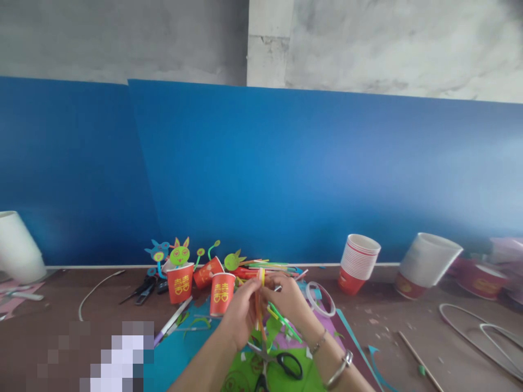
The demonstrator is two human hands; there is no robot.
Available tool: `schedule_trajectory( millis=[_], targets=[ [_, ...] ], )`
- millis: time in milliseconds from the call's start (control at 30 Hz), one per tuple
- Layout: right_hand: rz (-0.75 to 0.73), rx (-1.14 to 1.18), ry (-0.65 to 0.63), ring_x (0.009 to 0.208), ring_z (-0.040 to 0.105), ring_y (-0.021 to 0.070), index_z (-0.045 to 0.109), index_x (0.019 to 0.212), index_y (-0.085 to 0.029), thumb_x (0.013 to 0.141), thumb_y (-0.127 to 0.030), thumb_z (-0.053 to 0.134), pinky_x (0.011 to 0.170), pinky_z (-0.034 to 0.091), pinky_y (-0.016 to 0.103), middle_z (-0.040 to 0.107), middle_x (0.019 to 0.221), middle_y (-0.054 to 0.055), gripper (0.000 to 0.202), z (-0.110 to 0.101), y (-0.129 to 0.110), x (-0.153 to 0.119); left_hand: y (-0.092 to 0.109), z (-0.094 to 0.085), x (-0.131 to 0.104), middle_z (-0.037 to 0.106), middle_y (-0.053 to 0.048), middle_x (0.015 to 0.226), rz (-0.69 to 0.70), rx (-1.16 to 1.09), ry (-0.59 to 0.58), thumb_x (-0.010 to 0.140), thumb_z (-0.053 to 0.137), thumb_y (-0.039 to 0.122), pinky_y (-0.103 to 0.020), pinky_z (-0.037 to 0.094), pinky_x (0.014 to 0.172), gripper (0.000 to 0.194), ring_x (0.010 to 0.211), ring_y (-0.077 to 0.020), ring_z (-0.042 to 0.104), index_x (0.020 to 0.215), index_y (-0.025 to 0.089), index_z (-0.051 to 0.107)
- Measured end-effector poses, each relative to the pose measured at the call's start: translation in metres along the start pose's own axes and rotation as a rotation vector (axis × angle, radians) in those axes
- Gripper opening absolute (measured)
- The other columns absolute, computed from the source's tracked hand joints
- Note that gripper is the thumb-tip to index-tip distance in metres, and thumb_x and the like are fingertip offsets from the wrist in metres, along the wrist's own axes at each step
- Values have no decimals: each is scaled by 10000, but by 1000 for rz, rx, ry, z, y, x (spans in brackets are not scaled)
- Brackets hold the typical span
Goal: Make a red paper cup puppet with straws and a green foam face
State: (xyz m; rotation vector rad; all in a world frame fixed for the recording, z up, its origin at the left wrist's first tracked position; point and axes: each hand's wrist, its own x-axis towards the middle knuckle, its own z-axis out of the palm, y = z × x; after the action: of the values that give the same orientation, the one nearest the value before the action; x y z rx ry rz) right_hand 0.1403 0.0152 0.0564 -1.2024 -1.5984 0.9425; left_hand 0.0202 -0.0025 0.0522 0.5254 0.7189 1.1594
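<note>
- The brown table (368, 307) is crowded, so working over its middle, with both forearms low, should steady the hands.
- The blue sheet (175, 359) and green sheet (235, 375) lie beneath; better not to lean the wrists on them, lest they slide.
- The nearest red cup (222, 296) stands just beside the left hand (243, 307); that elbow and wrist are best kept from swinging outward.
- The left hand's fingers are drawn narrow, holding the orange straws (257, 311) upright between the two hands, above the scissors.
- The right hand (286, 294) has its fingers curled in close at the upper part; I cannot tell whether they pinch it, as the knuckles hide the tips.
- The black-handled scissors (289, 365) lie below, apart from the fingers; mind the blades when lowering the hands.
- At the straws' top, the white-and-yellow end (262, 276) probably wants a light pinch, since thin plastic creases easily.
</note>
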Motion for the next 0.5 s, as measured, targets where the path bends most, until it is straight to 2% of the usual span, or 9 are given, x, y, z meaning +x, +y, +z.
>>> schedule_trajectory(
  millis=[133,233,300,400,500],
  targets=[
    [32,50,-66,709,631,214,699,732,-157,686,-254,658,677,485,313,705,718,46,116,-3,-10,-3,-1,-1,3,565,47,585,87,30,-19,624,795,338,-179,341,457,295,462,-54,479,802,146,658],
    [60,51,28,767,639,224,698,820,-143,665,-238,671,714,491,325,716,805,65,184,-5,-17,-3,-1,-2,5,566,52,595,112,43,-20,576,823,367,-189,338,463,354,465,-54,468,807,153,661],
    [51,86,81,793,636,225,703,855,-146,692,-289,671,728,490,327,713,835,70,219,-7,-17,-2,-1,-2,5,550,60,578,124,65,-11,569,826,387,-191,330,460,359,453,-49,445,789,157,662],
    [9,117,56,777,621,215,725,789,-155,754,-370,630,714,483,319,702,822,64,238,-10,-12,1,-1,-2,4,593,37,613,121,142,-24,578,818,414,-190,328,467,404,456,-45,445,846,144,681],
    [-25,76,52,736,587,193,719,664,-156,768,-385,625,685,453,293,680,753,46,268,-13,-7,4,0,-1,3,652,-8,656,96,208,-71,603,795,448,-195,335,473,459,468,-59,475,912,128,682]
  ],
)
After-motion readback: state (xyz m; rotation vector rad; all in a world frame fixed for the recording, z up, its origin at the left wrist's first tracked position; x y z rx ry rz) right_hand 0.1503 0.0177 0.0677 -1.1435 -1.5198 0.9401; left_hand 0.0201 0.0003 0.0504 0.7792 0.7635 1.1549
